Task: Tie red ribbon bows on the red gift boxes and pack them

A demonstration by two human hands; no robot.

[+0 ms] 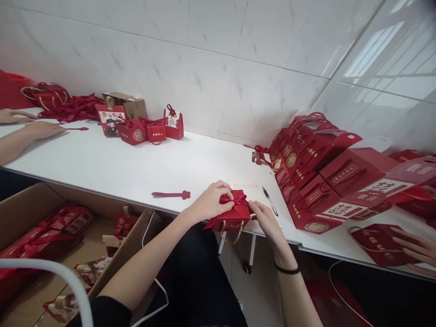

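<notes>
A small red gift box with a rope handle sits at the front edge of the white table. A red ribbon lies across its top. My left hand is closed, its fingers pinching the ribbon on the box's left side. My right hand grips the box's right side, fingers curled against it. A black band circles my right wrist. Just behind the box lie a sheet of paper and a pen.
A loose red ribbon strip lies left of the box. Flat red boxes are stacked at the right, finished gift boxes by the wall. Other people's hands rest at far left and lower right. A cardboard carton stands below.
</notes>
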